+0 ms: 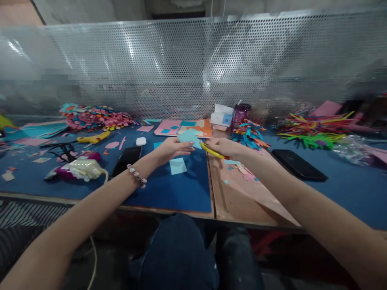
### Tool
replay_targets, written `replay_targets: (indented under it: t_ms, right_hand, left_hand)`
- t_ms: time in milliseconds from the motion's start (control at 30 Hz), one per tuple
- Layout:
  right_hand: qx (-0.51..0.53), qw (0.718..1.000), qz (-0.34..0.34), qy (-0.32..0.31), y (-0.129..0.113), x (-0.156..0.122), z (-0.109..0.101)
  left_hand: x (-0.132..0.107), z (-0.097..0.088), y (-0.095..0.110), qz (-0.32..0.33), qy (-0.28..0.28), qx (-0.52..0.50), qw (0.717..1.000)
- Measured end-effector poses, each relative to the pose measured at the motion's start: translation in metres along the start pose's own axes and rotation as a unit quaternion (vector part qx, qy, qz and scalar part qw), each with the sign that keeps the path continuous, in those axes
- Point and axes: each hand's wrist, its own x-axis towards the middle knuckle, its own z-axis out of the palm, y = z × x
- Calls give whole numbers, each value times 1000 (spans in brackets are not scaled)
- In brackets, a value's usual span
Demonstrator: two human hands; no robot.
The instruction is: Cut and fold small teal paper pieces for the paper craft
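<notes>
Between thumb and fingers my left hand (173, 148) pinches a light blue piece of paper (190, 138). My right hand (225, 147) is closed around the yellow handles of a pair of scissors (213, 152), whose blades lie at the paper's right edge. Whether the blades are apart cannot be made out. Below my left hand, a pale blue paper square (178, 166) lies on the blue table mat (181, 193). Small coloured scraps (243, 172) are scattered on a brown sheet under my right forearm.
Sheets of pink and orange paper (196, 128) lie behind my hands. At left are a black phone (128, 159), a yellow glue gun (93, 137) and a heap of foam pieces (93, 117). Another black phone (298, 164) and pipe cleaners (314, 127) lie right. A perforated metal panel (181, 60) stands behind.
</notes>
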Motion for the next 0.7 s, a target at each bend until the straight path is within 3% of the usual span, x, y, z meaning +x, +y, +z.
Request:
replay_targets:
  t_ms: [67, 167, 200, 333, 500, 600, 700]
  right_hand:
    - [39, 999, 15, -4, 0, -10, 2]
    - [84, 996, 31, 11, 3, -21, 11]
    - [85, 996, 30, 24, 4, -24, 14]
    - [24, 994, -98, 36, 7, -32, 11]
    - [-99, 988, -49, 110, 0, -43, -11]
    - [-131, 984, -54, 109, -2, -45, -16]
    - [-170, 972, -68, 150, -3, -44, -17]
  left_hand:
    - [1, 8, 3, -45, -66, -57, 995]
    - [1, 29, 2, -62, -106, -90, 988]
    - [0, 36, 0, -64, -107, -95, 988]
    - [-7, 63, -4, -39, -97, -133, 986]
    - [-13, 72, -1, 5, -80, -104, 991]
    - [-13, 73, 0, 13, -78, -85, 993]
    - [-14, 71, -1, 7, -58, -92, 994]
